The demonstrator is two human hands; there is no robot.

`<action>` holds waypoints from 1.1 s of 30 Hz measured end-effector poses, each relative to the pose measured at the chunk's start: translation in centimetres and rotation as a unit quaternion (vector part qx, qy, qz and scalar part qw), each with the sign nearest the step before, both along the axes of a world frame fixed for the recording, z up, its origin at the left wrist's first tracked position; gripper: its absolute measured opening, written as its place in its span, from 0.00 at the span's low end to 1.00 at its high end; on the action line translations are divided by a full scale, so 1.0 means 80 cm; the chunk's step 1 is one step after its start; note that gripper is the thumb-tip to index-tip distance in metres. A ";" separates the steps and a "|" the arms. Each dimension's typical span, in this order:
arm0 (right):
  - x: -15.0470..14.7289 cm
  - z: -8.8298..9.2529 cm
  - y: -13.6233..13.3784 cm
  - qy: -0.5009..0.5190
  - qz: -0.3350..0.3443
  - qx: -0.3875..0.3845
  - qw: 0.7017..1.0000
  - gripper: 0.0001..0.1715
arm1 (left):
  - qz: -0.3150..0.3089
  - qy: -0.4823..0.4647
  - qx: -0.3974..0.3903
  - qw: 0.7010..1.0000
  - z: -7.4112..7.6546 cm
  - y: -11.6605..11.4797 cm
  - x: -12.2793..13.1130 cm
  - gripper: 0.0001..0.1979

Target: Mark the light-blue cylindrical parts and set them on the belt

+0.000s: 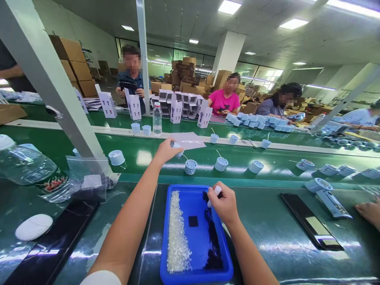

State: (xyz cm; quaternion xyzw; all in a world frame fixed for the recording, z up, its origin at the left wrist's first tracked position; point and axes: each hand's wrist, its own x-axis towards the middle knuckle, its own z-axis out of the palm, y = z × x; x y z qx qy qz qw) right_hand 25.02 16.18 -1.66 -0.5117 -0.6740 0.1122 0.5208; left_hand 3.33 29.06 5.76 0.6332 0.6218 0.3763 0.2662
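My left hand (165,151) stretches far forward, its fingers closed on a pale piece (177,150). My right hand (225,202), over the blue tray (196,247), pinches a white stick (218,190).

One camera sits on the person's head. It looks forward and down, with the tray (196,243) close below and the piled boxes (184,75) far away.

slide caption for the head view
Left hand holding a pale part over a green belt, right hand gripping a white tool above a blue tray of translucent and black pieces.
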 end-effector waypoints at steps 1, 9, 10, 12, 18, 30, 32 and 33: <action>0.000 0.000 0.001 -0.004 -0.005 -0.002 1.000 0.18 | 0.001 0.002 0.001 1.000 0.000 0.001 0.001 0.22; -0.003 -0.004 0.004 -0.001 -0.004 -0.017 1.000 0.18 | -0.004 0.004 0.012 1.000 -0.008 0.008 0.003 0.23; -0.004 -0.004 0.004 0.000 -0.003 -0.015 1.000 0.18 | -0.004 0.004 0.013 1.000 -0.009 0.009 0.003 0.22; -0.005 -0.006 0.004 -0.003 0.004 -0.011 1.000 0.17 | -0.002 0.001 0.015 1.000 -0.010 0.009 0.004 0.22; -0.009 -0.008 0.001 -0.021 0.073 0.016 0.997 0.14 | 0.037 -0.042 0.023 0.998 -0.006 0.005 0.007 0.29; -0.003 -0.003 0.004 0.018 0.007 -0.007 1.000 0.18 | 0.035 -0.072 0.001 0.997 -0.005 0.005 0.007 0.28; -0.004 -0.004 0.004 0.026 0.004 -0.008 1.000 0.17 | 0.034 -0.075 0.005 0.997 -0.007 0.008 0.008 0.29; -0.005 -0.005 0.004 0.030 0.004 -0.008 1.000 0.17 | 0.033 -0.078 0.006 0.996 -0.008 0.009 0.009 0.29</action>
